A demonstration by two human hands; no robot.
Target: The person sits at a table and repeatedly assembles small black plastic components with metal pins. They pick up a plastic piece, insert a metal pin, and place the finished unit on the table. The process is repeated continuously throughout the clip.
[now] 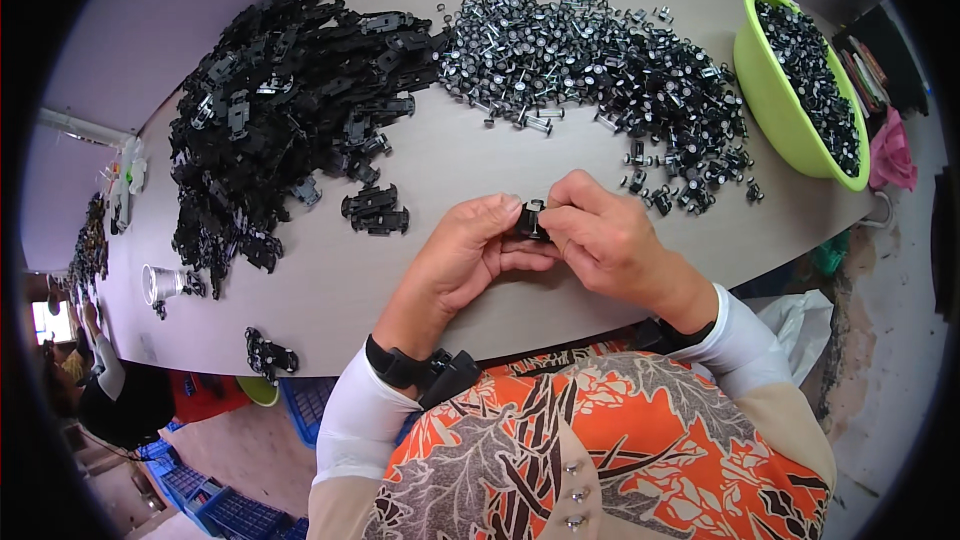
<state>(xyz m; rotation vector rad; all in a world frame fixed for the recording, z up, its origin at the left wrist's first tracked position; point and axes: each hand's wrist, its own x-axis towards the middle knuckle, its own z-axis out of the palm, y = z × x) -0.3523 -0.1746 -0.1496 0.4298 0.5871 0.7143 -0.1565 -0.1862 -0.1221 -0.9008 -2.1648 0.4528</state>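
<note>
Near the table's front edge, my left hand is closed around a small black toy car chassis, thumb on top and fingers beneath. My right hand meets it from the other side, its thumb and forefinger pinched on a small wheel axle at the chassis. Fingers partly cover both pieces, so how far the axle sits in the chassis cannot be seen. Left of my hands lie a few loose black chassis. Beyond them spreads a large heap of black chassis.
A broad pile of wheel axles covers the far middle and right. A lime-green basin full of axles stands at the right edge. At left are a clear plastic cup and finished-looking dark pieces. Another person sits far left.
</note>
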